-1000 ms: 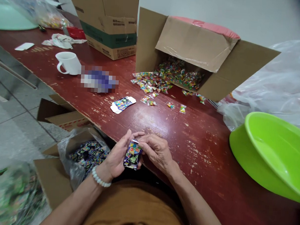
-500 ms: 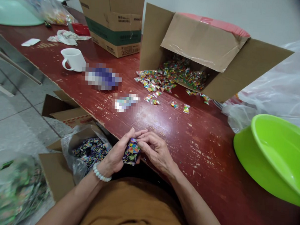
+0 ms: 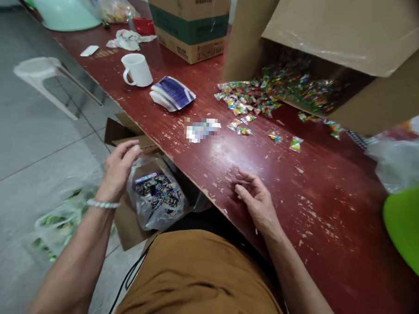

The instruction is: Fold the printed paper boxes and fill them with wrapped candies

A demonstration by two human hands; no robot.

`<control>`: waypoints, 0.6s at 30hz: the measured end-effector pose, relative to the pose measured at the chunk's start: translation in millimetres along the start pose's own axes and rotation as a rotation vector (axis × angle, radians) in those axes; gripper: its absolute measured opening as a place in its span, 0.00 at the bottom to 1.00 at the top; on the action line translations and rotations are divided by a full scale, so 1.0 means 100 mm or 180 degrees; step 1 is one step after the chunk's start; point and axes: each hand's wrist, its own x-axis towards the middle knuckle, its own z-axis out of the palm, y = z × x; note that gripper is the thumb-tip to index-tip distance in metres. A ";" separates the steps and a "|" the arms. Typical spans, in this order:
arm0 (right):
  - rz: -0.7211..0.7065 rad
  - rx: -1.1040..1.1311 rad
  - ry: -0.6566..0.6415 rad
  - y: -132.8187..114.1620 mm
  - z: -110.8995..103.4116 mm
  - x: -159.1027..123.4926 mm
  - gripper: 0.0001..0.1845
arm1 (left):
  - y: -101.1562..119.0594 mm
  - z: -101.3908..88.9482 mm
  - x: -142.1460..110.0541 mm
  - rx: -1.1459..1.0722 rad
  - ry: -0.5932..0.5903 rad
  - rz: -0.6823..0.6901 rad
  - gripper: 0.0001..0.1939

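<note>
My left hand [image 3: 118, 169], wearing a white bead bracelet, is raised above a clear plastic bag [image 3: 155, 201] and holds nothing. The bag sits in an open carton at the table's edge and contains several dark printed cards, with a blue one on top [image 3: 146, 178]. My right hand [image 3: 258, 201] rests empty on the red wooden table [image 3: 315, 189]. Ahead of it lie a blurred flat printed card [image 3: 202, 130] and loose wrapped candies [image 3: 247, 96] spilling from a tipped cardboard box [image 3: 340, 33]. A stack of blue printed cards [image 3: 172, 94] lies near a white mug [image 3: 137, 70].
A white plastic stool [image 3: 43, 73] stands on the grey tile floor at left. A bright green basin [image 3: 409, 230] sits at the right edge. Farther along the table are a cardboard box [image 3: 189, 26], crumpled paper [image 3: 129, 40] and a pale green basin [image 3: 63, 11].
My hands have moved apart and the printed card is no longer between them. A blue card now shows on top in the bag. The view has swung left and down.
</note>
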 end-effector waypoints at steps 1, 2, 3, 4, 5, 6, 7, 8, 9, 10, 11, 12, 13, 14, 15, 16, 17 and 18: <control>-0.0002 -0.0022 0.0027 0.03 -0.01 0.00 0.25 | 0.00 0.02 0.10 0.0072 0.0081 0.0051 0.26; -0.0017 -0.0071 0.0043 0.06 -0.02 0.00 0.24 | 0.02 0.08 0.20 0.0139 0.0081 0.0123 0.25; -0.0043 -0.0150 0.0052 0.09 -0.02 0.00 0.23 | 0.07 0.19 0.30 0.0214 0.0069 0.0220 0.24; -0.0075 -0.0253 0.0050 0.12 -0.02 -0.01 0.21 | 0.13 0.32 0.41 0.0282 0.0026 0.0329 0.24; -0.0117 -0.0368 0.0047 0.14 -0.03 -0.02 0.20 | 0.20 0.48 0.51 0.0413 -0.0065 0.0497 0.24; -0.0168 -0.0479 0.0053 0.15 -0.03 -0.02 0.19 | 0.28 0.63 0.61 0.0866 -0.0283 0.0818 0.26; -0.0213 -0.0572 0.0063 0.16 -0.04 -0.03 0.18 | 0.35 0.78 0.70 0.1247 -0.0425 0.0994 0.29; -0.0254 -0.0637 0.0078 0.16 -0.05 -0.03 0.16 | 0.42 0.91 0.78 0.1575 -0.0613 0.1071 0.31; -0.0288 -0.0671 0.0093 0.16 -0.05 -0.03 0.15 | 0.48 1.02 0.85 0.1860 -0.0778 0.1118 0.33; -0.0316 -0.0678 0.0110 0.16 -0.05 -0.03 0.15 | 0.53 1.10 0.90 0.2029 -0.0901 0.1113 0.33; -0.0337 -0.0671 0.0126 0.16 -0.05 -0.03 0.14 | 0.56 1.15 0.94 0.2125 -0.0996 0.1103 0.33; -0.0355 -0.0661 0.0139 0.16 -0.04 -0.02 0.14 | 0.58 1.18 0.97 0.2169 -0.1048 0.1108 0.31; -0.0371 -0.0654 0.0144 0.16 -0.03 -0.02 0.13 | 0.60 1.19 0.99 0.2179 -0.1060 0.1129 0.30; -0.0389 -0.0646 0.0156 0.16 -0.03 -0.02 0.13 | 0.60 1.19 1.01 0.2177 -0.1052 0.1151 0.29; -0.0398 -0.0636 0.0164 0.17 -0.02 -0.01 0.13 | 0.61 1.18 1.02 0.2188 -0.1044 0.1164 0.28; -0.0401 -0.0625 0.0171 0.17 -0.02 -0.01 0.13 | 0.61 1.16 1.03 0.2219 -0.1041 0.1175 0.28; -0.0392 -0.0607 0.0178 0.17 -0.02 -0.01 0.13 | 0.61 1.15 1.03 0.2227 -0.1010 0.1174 0.28; -0.0370 -0.0570 0.0178 0.17 -0.02 0.00 0.13 | 0.62 1.14 1.03 0.2150 -0.0944 0.1148 0.27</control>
